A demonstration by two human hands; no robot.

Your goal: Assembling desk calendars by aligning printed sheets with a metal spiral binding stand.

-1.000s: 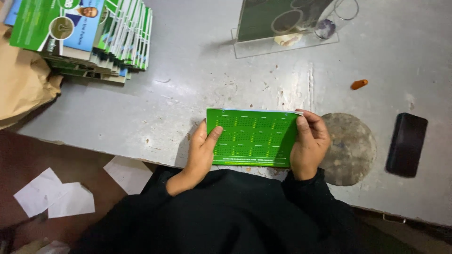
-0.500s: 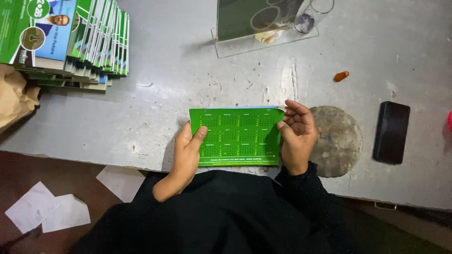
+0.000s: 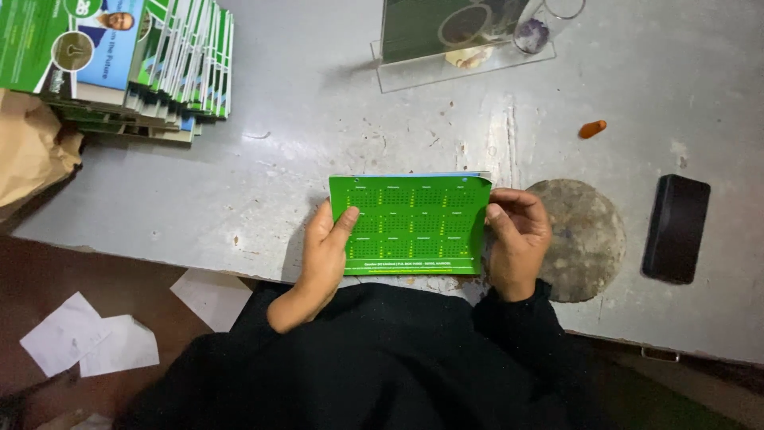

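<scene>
One green calendar card [image 3: 412, 225] lay flat at the near edge of the grey worktop [image 3: 318, 159], held from both ends. The left hand [image 3: 326, 251] gripped its left edge with the thumb on top; the right hand [image 3: 517, 235] curled its fingers [image 3: 509, 209] around the right edge. One stack of green booklets [image 3: 151, 64] stood far left, one black phone [image 3: 675, 227] right, and three paper scraps [image 3: 119, 338] lay on the floor.

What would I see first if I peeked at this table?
A bright green card printed with little calendar grids, held at the grey table's near edge between the left hand and right hand. Next, a messy stack of green and blue booklets at the far left corner.
</scene>
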